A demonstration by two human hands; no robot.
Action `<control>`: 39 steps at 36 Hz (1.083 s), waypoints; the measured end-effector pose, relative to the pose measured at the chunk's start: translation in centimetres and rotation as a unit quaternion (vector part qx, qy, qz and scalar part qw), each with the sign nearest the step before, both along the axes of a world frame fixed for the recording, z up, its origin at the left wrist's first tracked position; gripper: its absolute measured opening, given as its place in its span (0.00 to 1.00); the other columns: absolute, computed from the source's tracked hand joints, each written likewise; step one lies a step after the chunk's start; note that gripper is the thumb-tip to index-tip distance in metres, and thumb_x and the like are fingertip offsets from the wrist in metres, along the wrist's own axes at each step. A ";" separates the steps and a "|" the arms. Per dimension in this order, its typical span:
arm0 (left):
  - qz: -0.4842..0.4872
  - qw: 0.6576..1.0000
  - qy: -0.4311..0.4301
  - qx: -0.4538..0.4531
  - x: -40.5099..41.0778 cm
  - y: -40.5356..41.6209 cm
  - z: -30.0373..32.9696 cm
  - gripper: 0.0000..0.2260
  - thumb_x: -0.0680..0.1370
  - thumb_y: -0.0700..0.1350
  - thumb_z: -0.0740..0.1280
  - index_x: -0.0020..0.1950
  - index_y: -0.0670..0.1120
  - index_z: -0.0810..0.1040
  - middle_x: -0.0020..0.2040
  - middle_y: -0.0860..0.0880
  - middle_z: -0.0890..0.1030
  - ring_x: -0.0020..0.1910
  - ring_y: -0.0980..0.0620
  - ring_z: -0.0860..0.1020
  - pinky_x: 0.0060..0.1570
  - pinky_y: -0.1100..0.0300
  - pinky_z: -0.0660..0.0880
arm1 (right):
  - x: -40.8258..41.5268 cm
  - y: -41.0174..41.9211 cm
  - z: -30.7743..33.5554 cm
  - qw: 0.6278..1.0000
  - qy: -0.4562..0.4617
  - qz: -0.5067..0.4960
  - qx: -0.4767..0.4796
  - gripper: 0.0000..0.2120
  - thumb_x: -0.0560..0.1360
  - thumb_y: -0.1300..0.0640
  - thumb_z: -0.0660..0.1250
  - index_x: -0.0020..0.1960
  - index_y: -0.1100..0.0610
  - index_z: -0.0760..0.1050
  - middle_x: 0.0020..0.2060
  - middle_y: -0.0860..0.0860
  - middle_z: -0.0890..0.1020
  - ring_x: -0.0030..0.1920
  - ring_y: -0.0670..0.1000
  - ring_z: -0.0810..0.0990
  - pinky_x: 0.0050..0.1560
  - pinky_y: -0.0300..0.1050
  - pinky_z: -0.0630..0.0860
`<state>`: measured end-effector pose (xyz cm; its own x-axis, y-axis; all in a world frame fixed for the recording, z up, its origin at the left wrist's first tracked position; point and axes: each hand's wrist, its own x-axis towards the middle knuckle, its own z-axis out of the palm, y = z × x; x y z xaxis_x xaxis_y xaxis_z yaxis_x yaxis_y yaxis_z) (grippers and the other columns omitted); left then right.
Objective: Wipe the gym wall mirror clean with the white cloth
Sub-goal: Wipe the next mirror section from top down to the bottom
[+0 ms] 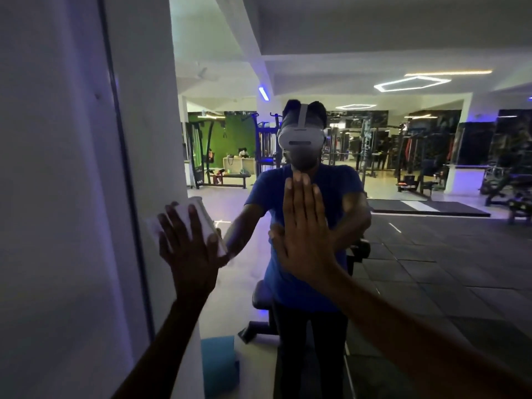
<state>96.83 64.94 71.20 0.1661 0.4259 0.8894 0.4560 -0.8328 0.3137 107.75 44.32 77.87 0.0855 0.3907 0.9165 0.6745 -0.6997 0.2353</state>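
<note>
both hands on mirror (431, 254): left hand (190, 249) flat-fingered pressing white cloth (198, 214), right hand (305, 234) flat, straight-fingered.

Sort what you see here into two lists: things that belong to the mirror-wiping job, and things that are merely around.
Part of the job:
- white cloth, pressed to the glass
- left hand on the cloth
- right hand, flat against the glass
- wall mirror

Merely around:
- white wall left of the mirror
- blue mat (reflected)
- weight bench (reflected)

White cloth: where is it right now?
Head view, left of centre: the white cloth is pressed flat against the gym wall mirror under the left hand, near the mirror's left edge.
</note>
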 end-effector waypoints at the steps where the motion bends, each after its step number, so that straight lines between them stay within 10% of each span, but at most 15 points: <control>1: -0.001 1.000 0.011 0.011 -0.3 0.6 0.2 0.31 0.87 0.60 0.43 0.87 0.47 0.47 0.85 0.35 0.48 0.84 0.33 0.48 0.77 0.34 0.58 | -0.2 0.8 0.1 1.000 0.005 0.002 -0.003 0.39 0.85 0.43 0.54 0.85 0.65 0.45 0.85 0.64 0.49 0.85 0.62 0.47 0.85 0.60 0.45; 9: 0.042 0.996 -0.051 0.064 -0.7 6.8 16.5 0.31 0.85 0.64 0.38 0.86 0.52 0.48 0.85 0.38 0.55 0.84 0.36 0.55 0.80 0.38 0.58 | -0.1 2.7 -1.9 0.999 0.003 -0.045 -0.023 0.41 0.85 0.41 0.54 0.85 0.67 0.44 0.84 0.65 0.45 0.85 0.65 0.45 0.84 0.64 0.47; 18: -0.017 1.000 0.002 0.001 -3.1 5.4 -4.8 0.32 0.86 0.56 0.52 0.86 0.42 0.51 0.85 0.35 0.50 0.84 0.33 0.50 0.78 0.33 0.58 | 0.3 0.5 -3.5 0.999 -0.007 -0.002 -0.033 0.40 0.83 0.45 0.61 0.85 0.67 0.50 0.84 0.65 0.52 0.85 0.64 0.50 0.84 0.64 0.51; 27: 0.051 0.973 -0.180 -0.132 3.3 -1.5 7.9 0.30 0.86 0.63 0.40 0.86 0.52 0.43 0.85 0.37 0.53 0.84 0.35 0.53 0.78 0.36 0.59 | 3.5 -5.8 -4.5 0.999 0.020 -0.028 -0.009 0.41 0.83 0.44 0.62 0.84 0.69 0.50 0.84 0.66 0.49 0.85 0.66 0.48 0.83 0.68 0.52; 30: -0.091 0.993 -0.033 0.064 6.5 -10.7 6.8 0.31 0.87 0.59 0.52 0.87 0.51 0.46 0.86 0.37 0.48 0.85 0.35 0.45 0.82 0.37 0.45 | 4.1 -6.4 -4.8 0.999 0.019 -0.031 -0.013 0.39 0.85 0.42 0.55 0.84 0.68 0.50 0.84 0.65 0.48 0.85 0.66 0.48 0.83 0.68 0.51; 33: -0.292 0.908 0.142 0.265 6.6 -11.5 5.5 0.26 0.87 0.56 0.55 0.86 0.53 0.57 0.86 0.43 0.51 0.85 0.41 0.43 0.82 0.41 0.41 | 4.3 -6.9 -5.0 0.999 0.016 -0.030 -0.008 0.39 0.86 0.39 0.50 0.84 0.68 0.52 0.84 0.65 0.50 0.85 0.67 0.50 0.82 0.70 0.51; 35: -0.394 0.890 0.122 0.193 4.8 -7.3 6.9 0.26 0.88 0.57 0.52 0.86 0.55 0.55 0.86 0.46 0.54 0.86 0.43 0.46 0.82 0.44 0.46 | 4.7 -7.6 -5.1 1.000 0.011 -0.025 0.002 0.41 0.84 0.38 0.55 0.84 0.67 0.52 0.85 0.64 0.49 0.85 0.66 0.49 0.83 0.67 0.47; 39: 0.025 0.996 -0.010 0.082 1.9 4.6 8.0 0.47 0.75 0.71 0.64 0.86 0.49 0.53 0.85 0.38 0.54 0.85 0.36 0.50 0.82 0.39 0.48 | 5.0 -7.6 -5.6 0.999 0.013 -0.028 0.021 0.43 0.82 0.39 0.59 0.84 0.67 0.50 0.84 0.65 0.49 0.85 0.66 0.47 0.84 0.65 0.45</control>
